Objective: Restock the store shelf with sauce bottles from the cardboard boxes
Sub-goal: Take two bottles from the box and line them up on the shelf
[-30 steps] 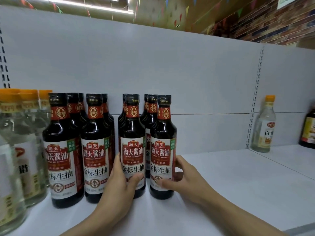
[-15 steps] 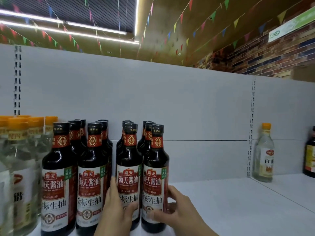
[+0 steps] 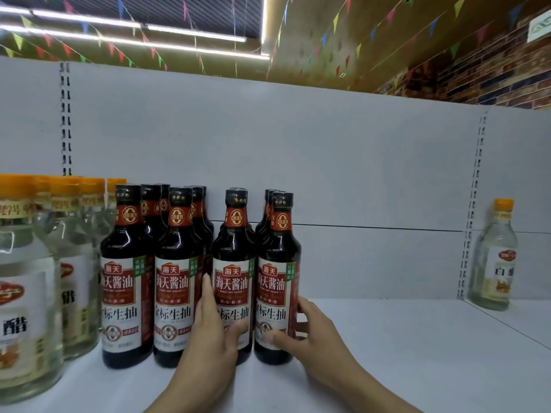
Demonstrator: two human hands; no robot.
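Note:
Several dark soy sauce bottles with red and white labels stand upright in rows on the white shelf [image 3: 402, 353]. My left hand [image 3: 210, 332] wraps the lower part of the third front bottle [image 3: 234, 257], fingers on its left side and thumb across the label. My right hand [image 3: 310, 332] grips the fourth, rightmost front bottle [image 3: 278, 263] low down, thumb on the label and fingers behind its right side. Both bottles rest on the shelf. The two front bottles [image 3: 125, 263] further left stand untouched. No cardboard box is in view.
Clear vinegar bottles with orange caps [image 3: 26, 278] crowd the left end of the shelf. A single clear bottle [image 3: 493, 263] stands at the right past a slotted upright [image 3: 471, 219]. Bare shelf surface lies between it and the soy sauce. A grey back panel closes the rear.
Both hands stay on the same two front bottles. The camera tilted up and came closer, so the ceiling shows more. The bottles have hardly shifted.

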